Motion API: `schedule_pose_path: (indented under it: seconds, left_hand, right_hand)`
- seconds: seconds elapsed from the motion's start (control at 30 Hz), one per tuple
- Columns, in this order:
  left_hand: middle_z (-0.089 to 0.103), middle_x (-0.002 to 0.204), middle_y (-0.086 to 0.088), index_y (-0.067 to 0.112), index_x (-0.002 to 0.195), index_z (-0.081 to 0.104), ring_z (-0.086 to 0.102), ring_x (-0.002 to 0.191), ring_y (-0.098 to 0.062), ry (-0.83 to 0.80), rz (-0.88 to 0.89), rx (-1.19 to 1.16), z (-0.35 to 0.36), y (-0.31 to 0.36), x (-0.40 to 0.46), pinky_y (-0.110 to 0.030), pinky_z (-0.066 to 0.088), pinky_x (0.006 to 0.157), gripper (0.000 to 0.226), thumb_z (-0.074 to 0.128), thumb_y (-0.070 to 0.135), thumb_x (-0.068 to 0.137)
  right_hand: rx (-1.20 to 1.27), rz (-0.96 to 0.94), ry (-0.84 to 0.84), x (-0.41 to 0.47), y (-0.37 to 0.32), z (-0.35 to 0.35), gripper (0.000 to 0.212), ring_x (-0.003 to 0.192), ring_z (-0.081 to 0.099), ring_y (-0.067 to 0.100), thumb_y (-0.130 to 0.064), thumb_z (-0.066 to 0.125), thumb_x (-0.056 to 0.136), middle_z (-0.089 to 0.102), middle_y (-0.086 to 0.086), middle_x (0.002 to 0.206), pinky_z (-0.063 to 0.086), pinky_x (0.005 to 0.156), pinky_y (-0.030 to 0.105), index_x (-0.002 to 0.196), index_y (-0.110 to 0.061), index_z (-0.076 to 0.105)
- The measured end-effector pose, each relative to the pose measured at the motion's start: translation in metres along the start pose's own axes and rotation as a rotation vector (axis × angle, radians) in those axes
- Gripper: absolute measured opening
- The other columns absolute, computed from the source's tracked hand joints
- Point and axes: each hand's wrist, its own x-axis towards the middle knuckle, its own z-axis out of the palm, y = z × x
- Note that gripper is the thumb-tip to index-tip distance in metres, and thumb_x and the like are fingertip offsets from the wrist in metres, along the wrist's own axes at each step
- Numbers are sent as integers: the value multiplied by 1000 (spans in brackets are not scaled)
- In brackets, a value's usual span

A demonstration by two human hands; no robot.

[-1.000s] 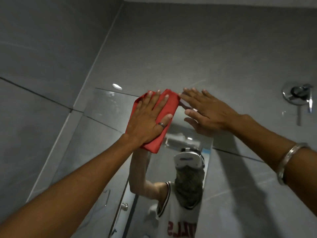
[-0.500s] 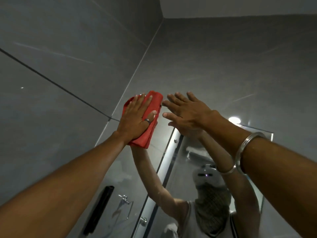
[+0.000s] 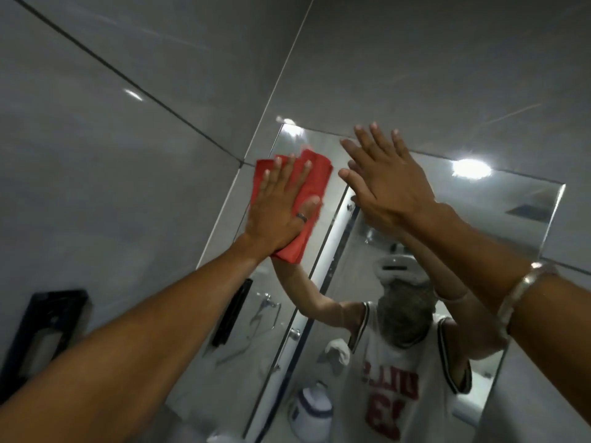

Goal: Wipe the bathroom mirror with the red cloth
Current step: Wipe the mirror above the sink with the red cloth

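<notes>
Both forearms reach up and away from the camera; a metal bangle (image 3: 515, 302) sits on the right wrist, nearest the lens. Left hand (image 3: 278, 212) lies flat, fingers spread and pressing the folded red cloth (image 3: 307, 183) against the glass, a ring on one finger; a palm press, not a pinch or a clench. Cloth sits at the far upper left corner of the mirror (image 3: 499, 219), its left edge about level with the mirror's left border, its top just below the upper edge. Right hand (image 3: 387, 183) is open, fingers splayed and released, holding nothing; it appears to rest against the upper part of the mirror just right of the cloth, fingertips reaching over the top edge onto the grey wall tile (image 3: 415, 75), though actual contact cannot be confirmed. On the left wall, near, a black holder (image 3: 41, 330). Judgement: wiping is under way at the top corner, with most of the glass below yet to cover. Risks: the bare right palm could smear prints onto the glass; the cloth, held only by pressure, could slip and drop if the press eases; at full reach the corner may be missed
</notes>
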Motion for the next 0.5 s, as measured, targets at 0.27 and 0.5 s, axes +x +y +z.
schedule_pose_path:
  seconds: [0.27,0.5]
  left_hand:
    - [1,177,-3,32,166,1,-3,163,-27,48,-23,-30,7,-5,-52,-50,-3,131,75,22,68,104]
    - [7,175,-16,20,167,5,1,162,-36,-23,-3,8,27,32,-139,-59,3,131,78,22,64,106]
  right_hand:
    - [41,96,21,-81,-37,-2,68,160,-4,27,-54,13,103,4,11,173,-3,130,49,162,-21,19]
    - [121,87,18,-151,-65,10,68,160,0,27,-54,15,105,11,13,172,-1,130,49,161,-16,26]
